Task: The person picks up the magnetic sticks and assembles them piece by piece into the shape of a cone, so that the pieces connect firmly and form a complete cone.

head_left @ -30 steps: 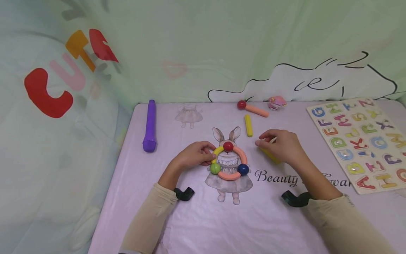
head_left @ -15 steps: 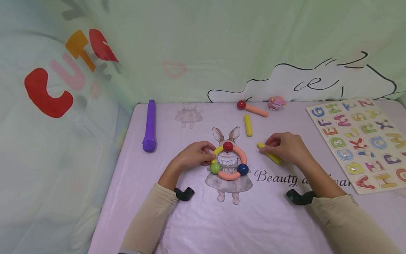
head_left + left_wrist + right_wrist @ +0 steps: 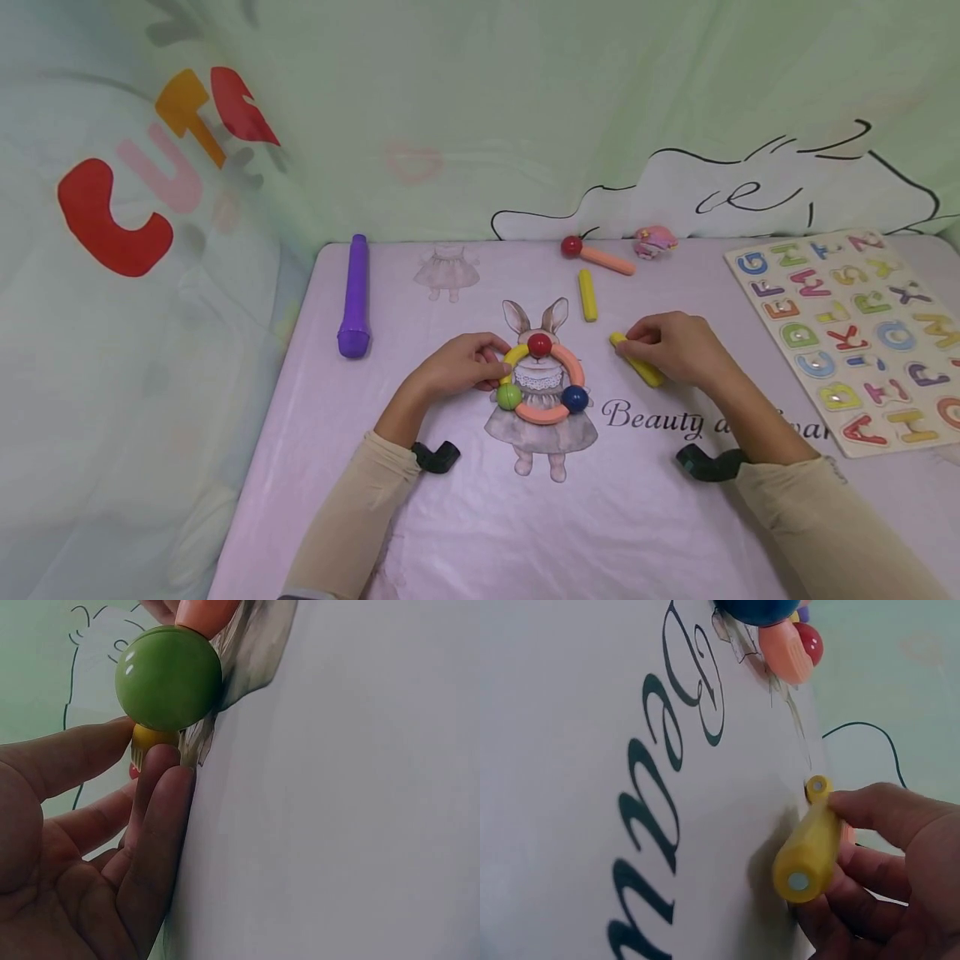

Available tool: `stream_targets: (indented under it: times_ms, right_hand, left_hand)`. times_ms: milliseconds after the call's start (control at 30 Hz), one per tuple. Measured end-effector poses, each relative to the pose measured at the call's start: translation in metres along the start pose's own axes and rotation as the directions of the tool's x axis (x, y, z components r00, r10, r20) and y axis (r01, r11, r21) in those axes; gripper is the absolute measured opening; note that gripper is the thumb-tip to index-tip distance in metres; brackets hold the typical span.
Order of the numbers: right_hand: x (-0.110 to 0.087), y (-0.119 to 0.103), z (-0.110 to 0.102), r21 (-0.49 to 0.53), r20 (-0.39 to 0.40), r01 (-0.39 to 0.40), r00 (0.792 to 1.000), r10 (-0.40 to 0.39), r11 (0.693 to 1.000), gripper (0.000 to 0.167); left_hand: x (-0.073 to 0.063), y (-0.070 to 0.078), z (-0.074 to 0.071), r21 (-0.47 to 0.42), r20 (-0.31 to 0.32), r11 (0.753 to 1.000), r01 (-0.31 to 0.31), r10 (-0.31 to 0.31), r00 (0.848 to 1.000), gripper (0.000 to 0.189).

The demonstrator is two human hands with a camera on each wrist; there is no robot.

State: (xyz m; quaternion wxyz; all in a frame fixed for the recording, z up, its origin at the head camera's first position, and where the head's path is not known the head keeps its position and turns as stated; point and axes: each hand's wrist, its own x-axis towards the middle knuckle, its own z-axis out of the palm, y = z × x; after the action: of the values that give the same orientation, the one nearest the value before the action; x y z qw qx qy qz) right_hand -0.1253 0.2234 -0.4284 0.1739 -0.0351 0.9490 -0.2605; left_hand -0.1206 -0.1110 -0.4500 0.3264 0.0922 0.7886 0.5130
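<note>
A ring of curved yellow and coral magnetic rods (image 3: 543, 416), joined by a red ball (image 3: 539, 344), a green ball (image 3: 169, 678) and a blue ball (image 3: 575, 398), lies over the printed rabbit. At its left side my left hand (image 3: 459, 367) pinches the yellow curved rod (image 3: 152, 738) between thumb and fingers. To the right of the ring, my right hand (image 3: 677, 350) pinches a straight yellow magnetic rod (image 3: 645, 371). Its near end, with a silvery disc, faces the right wrist camera. Another yellow rod (image 3: 587, 296) lies just beyond.
At the back lie a coral rod (image 3: 609, 262) with a red ball (image 3: 572, 246) at its end and a small pink object (image 3: 655, 242). A purple stick (image 3: 356, 296) is on the left. An alphabet puzzle board (image 3: 847, 342) covers the right side, and a curtain (image 3: 450, 108) hangs behind.
My right hand has drawn back slightly to the right, and its fingers have moved from above the near yellow rod to pinching it. The left hand and the ring have stayed put.
</note>
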Motion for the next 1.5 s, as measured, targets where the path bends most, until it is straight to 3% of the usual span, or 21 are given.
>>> stream_targets:
  times_ms: [333, 733, 1033, 1500]
  right_hand:
    - [-0.006, -0.014, -0.007, 0.174, 0.021, 0.022, 0.999, -0.026, 0.985, 0.039]
    - [-0.018, -0.037, -0.003, 0.463, 0.088, 0.076, 0.987, -0.131, 0.883, 0.048]
    - [-0.021, -0.05, 0.01, 0.473, 0.075, 0.152, 0.975, -0.211, 0.868, 0.042]
    - [-0.028, -0.056, 0.018, 0.507, 0.083, 0.203, 0.956, -0.283, 0.838, 0.038]
  left_hand:
    - [0.001, 0.0, 0.0, 0.017, -0.003, 1.0, 0.0, 0.0, 1.0, 0.035]
    - [0.001, 0.001, 0.0, 0.041, -0.012, 0.999, -0.008, 0.009, 1.0, 0.036]
    - [0.001, -0.001, 0.0, 0.045, -0.011, 0.999, -0.012, 0.012, 1.0, 0.037]
    - [0.003, -0.003, -0.001, 0.052, -0.007, 0.998, -0.019, 0.019, 1.0, 0.037]
